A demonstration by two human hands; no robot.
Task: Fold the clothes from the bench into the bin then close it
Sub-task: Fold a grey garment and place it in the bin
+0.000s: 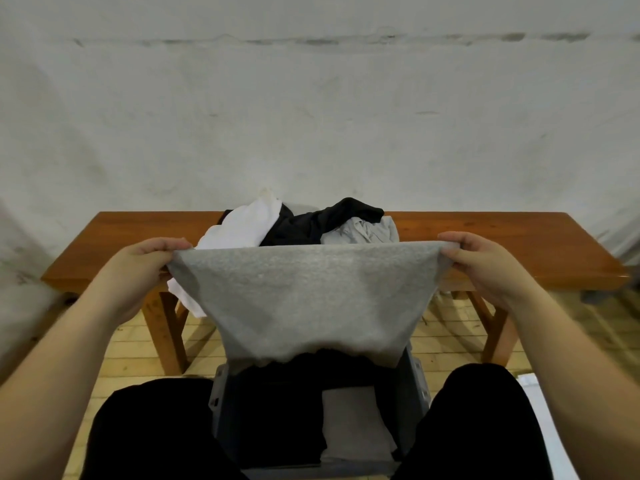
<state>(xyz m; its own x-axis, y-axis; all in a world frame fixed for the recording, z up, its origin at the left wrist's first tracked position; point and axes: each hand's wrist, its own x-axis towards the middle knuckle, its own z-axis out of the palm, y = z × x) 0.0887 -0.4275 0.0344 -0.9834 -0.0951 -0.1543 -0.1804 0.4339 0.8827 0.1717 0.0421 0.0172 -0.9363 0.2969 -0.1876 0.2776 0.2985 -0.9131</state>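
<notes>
Holding a grey cloth point(304, 299) stretched between both hands, you sit facing a wooden bench point(502, 244) set against a pale wall point(311, 116). Your left hand point(138, 271) pinches the cloth's top left corner, fingers curled over the edge. Your right hand point(485, 268) pinches the top right corner the same way. The top edge is pulled taut and level, so the cloth hangs flat in front of you, probably to square it up for a fold.

Its lower edge drapes down over the far rim of the bin point(412, 379), which stands on the floor between your knees, nearer than the bench. Inside the bin, a black item point(277, 410) lies on the left and a folded grey item point(353, 424) on the right, side by side, leaving the stack fairly flat for more. No lid can be made out.

Behind the held cloth, a loose pile waits in the middle of the bench: a white garment point(242, 220) at the left, part of it trailing over the near edge, a black garment point(325, 220) in the middle, and a crumpled grey garment point(367, 232) at the right. With these unfolded, the task looks roughly half done.

The floor point(145, 344) is light wooden boards.
</notes>
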